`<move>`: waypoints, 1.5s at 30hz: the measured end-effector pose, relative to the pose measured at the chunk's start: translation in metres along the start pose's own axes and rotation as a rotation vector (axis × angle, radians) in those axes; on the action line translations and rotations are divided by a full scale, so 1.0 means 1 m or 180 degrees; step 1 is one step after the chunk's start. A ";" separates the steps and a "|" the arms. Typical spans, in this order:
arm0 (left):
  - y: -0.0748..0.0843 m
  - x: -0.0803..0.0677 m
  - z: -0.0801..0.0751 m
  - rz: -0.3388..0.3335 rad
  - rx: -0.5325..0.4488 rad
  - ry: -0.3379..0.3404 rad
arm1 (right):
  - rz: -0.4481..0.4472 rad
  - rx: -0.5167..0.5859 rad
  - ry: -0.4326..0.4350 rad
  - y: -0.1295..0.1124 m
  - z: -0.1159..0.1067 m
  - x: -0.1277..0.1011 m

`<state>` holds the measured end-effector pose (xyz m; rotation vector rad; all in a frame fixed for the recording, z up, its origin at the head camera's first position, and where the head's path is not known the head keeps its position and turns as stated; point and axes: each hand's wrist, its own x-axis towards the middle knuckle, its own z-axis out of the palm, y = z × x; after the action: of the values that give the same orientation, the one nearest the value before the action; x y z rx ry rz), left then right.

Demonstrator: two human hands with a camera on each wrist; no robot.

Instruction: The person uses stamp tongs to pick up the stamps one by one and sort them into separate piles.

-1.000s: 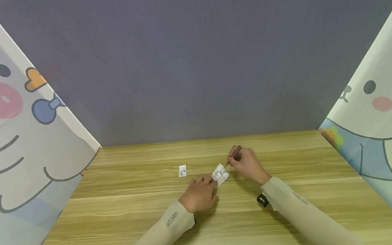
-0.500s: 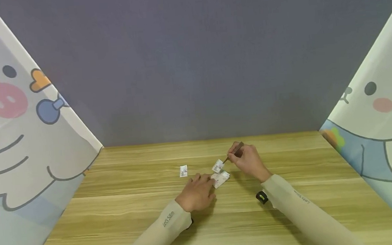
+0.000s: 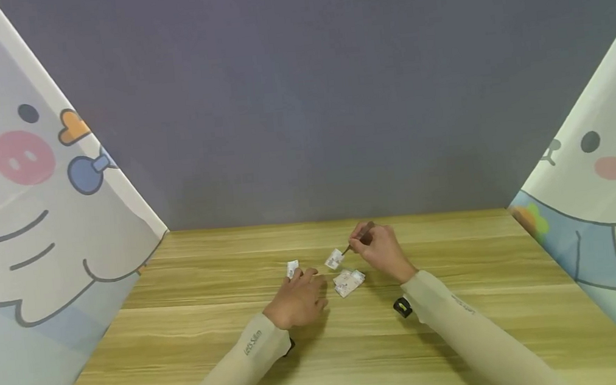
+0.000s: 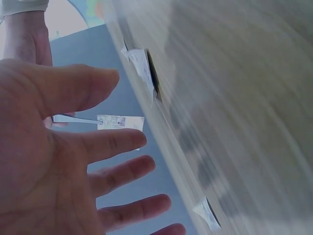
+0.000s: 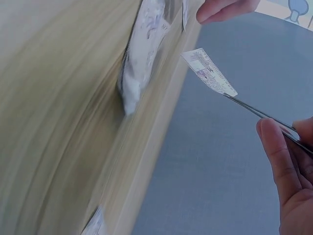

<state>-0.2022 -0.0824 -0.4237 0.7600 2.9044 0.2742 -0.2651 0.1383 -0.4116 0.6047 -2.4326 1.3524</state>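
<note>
My right hand (image 3: 381, 252) pinches a pair of tweezers (image 5: 258, 112). Their tips grip one corner of a small stamp (image 5: 209, 71) with a perforated edge, raised off the table in the right wrist view. Closer to me lies a loose pile of stamps (image 3: 349, 283), overlapping one another. My left hand (image 3: 297, 298) hovers left of the pile, palm down, with fingers spread and nothing held. Just beyond its fingertips a single stamp (image 3: 292, 267) lies on the table, its near end partly hidden by the fingers.
The wooden table (image 3: 453, 345) ends at a grey upright panel (image 3: 300, 107) at the back. Cartoon-printed panels flank it on the left (image 3: 96, 223) and right (image 3: 606, 209). A black wrist device (image 3: 403, 307) sits under the right cuff.
The tweezers have lifted a stamp off the pile and carried it away and to the left. My left hand has left the pile and moved left, beside the single stamp.
</note>
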 end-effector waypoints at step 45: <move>-0.037 -0.006 0.001 -0.0554 0.0243 -0.0146 | 0.0104 -0.0221 -0.0577 -0.009 0.098 0.050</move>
<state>-0.2142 -0.1169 -0.4321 0.5113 2.9276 0.1269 -0.3086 0.0397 -0.4335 0.7007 -2.6310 1.2694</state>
